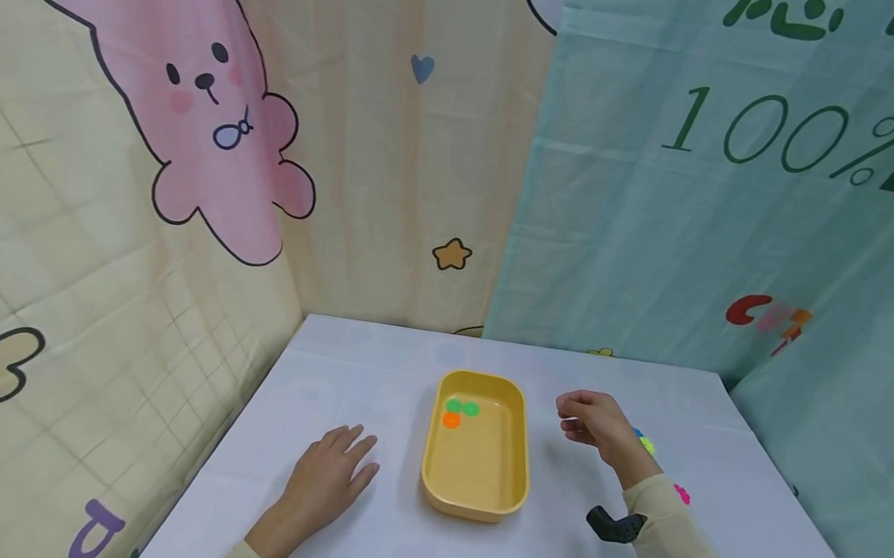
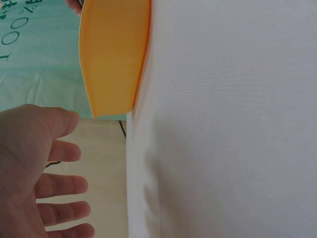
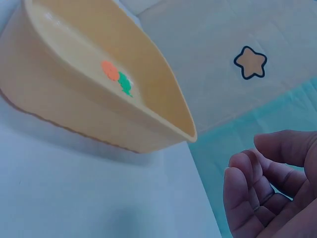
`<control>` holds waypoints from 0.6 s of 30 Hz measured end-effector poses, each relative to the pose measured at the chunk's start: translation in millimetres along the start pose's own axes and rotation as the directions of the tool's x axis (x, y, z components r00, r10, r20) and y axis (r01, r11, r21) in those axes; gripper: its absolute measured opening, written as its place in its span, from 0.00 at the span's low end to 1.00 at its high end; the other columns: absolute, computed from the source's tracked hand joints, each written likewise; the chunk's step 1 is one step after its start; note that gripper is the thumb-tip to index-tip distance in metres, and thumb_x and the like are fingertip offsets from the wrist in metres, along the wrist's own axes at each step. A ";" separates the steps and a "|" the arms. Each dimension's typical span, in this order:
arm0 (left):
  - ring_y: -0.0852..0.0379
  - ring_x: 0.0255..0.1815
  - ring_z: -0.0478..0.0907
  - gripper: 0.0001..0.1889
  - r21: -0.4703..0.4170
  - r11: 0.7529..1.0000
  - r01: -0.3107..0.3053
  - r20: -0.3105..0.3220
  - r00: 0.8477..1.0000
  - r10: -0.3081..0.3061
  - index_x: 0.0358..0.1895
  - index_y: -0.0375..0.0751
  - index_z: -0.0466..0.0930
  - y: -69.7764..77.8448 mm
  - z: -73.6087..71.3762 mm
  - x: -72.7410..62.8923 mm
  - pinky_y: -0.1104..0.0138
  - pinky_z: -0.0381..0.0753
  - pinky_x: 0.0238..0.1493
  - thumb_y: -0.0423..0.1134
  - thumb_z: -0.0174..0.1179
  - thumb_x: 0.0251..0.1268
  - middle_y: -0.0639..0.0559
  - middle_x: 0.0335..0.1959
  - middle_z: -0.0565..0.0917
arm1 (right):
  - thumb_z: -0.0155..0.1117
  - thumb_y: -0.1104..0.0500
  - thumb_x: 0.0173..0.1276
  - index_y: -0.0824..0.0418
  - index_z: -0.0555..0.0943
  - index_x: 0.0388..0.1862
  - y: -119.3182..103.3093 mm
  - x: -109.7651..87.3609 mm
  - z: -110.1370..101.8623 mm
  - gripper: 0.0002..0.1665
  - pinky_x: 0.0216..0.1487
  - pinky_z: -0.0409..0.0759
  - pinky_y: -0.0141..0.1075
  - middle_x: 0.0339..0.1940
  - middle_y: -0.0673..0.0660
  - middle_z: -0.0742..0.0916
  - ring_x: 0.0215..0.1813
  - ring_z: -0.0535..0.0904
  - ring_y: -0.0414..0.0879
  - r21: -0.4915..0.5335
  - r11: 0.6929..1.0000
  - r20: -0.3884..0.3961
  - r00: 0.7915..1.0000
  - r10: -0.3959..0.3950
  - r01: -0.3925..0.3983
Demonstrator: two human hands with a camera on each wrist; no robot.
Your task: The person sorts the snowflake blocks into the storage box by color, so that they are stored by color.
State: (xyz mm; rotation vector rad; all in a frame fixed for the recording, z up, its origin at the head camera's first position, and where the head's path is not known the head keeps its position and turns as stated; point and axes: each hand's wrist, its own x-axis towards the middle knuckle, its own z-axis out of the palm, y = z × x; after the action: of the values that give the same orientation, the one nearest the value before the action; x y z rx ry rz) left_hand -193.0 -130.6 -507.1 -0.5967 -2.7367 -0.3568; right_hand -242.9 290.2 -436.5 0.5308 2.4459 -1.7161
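Observation:
A yellow rectangular tray (image 1: 476, 444) stands in the middle of the white table. Two green flower-shaped pieces (image 1: 471, 409) and an orange one (image 1: 452, 420) lie inside it, toward its far left corner. To the left of the tray my left hand (image 1: 327, 478) is held over the table, fingers spread and holding nothing. My right hand (image 1: 597, 421) is on the tray's right side. In the right wrist view its fingers (image 3: 237, 196) are loosely curled, with a gap below the thumb and nothing between them.
Beyond my right forearm lie a yellow-green piece (image 1: 646, 445), a blue piece (image 1: 638, 433) and a pink piece (image 1: 682, 493), partly hidden by the arm. A black strap-like object (image 1: 614, 525) shows at the right wrist. Printed curtains (image 1: 391, 187) hang behind the table (image 1: 385, 351).

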 end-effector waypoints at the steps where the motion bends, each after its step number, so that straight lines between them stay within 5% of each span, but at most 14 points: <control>1: 0.39 0.63 0.78 0.21 0.001 1.000 0.002 0.003 1.000 -0.002 0.57 0.44 0.86 -0.2 0.2 -0.1 0.44 0.81 0.55 0.52 0.66 0.67 0.42 0.60 0.83 | 0.65 0.53 0.74 0.65 0.80 0.53 1.8 -0.7 -2.5 0.17 0.46 0.87 0.40 0.43 0.60 0.84 0.35 0.83 0.51 -0.001 1.000 0.002 1.000 -0.002 0.002; 18: 0.40 0.63 0.78 0.21 0.011 1.000 0.007 0.016 1.000 -0.007 0.57 0.45 0.86 -0.6 -0.7 0.4 0.45 0.81 0.55 0.52 0.66 0.67 0.42 0.60 0.83 | 0.63 0.54 0.76 0.70 0.77 0.58 43.5 -7.1 -59.7 0.22 0.43 0.87 0.38 0.45 0.62 0.85 0.42 0.83 0.53 0.014 0.999 -0.036 0.999 0.030 -0.029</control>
State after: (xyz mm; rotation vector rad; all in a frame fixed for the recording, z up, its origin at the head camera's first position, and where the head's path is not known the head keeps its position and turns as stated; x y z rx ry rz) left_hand -193.5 -131.2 -506.4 -0.5893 -2.7549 -0.3404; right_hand -214.8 357.1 -451.9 0.6019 2.4396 -1.7282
